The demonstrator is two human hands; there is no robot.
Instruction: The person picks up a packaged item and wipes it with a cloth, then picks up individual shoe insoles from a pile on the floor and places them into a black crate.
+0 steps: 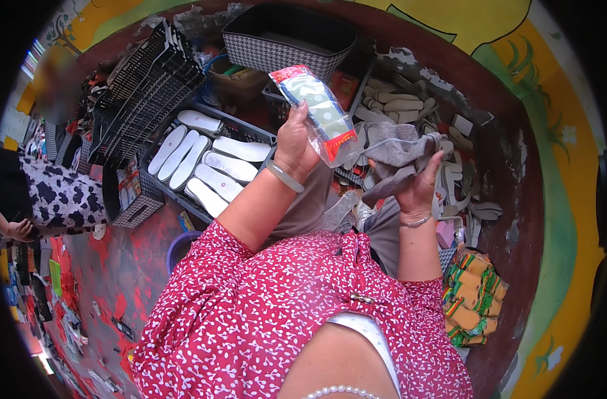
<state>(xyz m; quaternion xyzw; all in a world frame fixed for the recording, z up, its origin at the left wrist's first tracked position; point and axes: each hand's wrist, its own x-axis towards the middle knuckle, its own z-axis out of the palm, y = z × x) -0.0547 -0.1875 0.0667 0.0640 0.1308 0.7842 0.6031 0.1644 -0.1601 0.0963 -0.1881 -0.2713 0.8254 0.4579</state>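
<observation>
My left hand (297, 141), with a pale bangle at the wrist, grips a clear plastic packet (322, 112). The packet has red ends and pale green, white-dotted contents whose kind I cannot make out. Several fingers are hidden behind it. My right hand (421, 187), wearing a thin metal bracelet, is closed on a crumpled grey cloth (402, 151). The cloth hangs down from the fingers, close to the packet's lower end. Both hands are raised above my lap.
A dark crate (267, 136) at left holds several white insoles (217, 163). Stacked black crates (150, 86) and a checked basket (283, 53) stand behind. Loose insoles (400, 106) pile up at right, near bundled orange-and-green packs (475, 292). Another person (57, 193) stands far left.
</observation>
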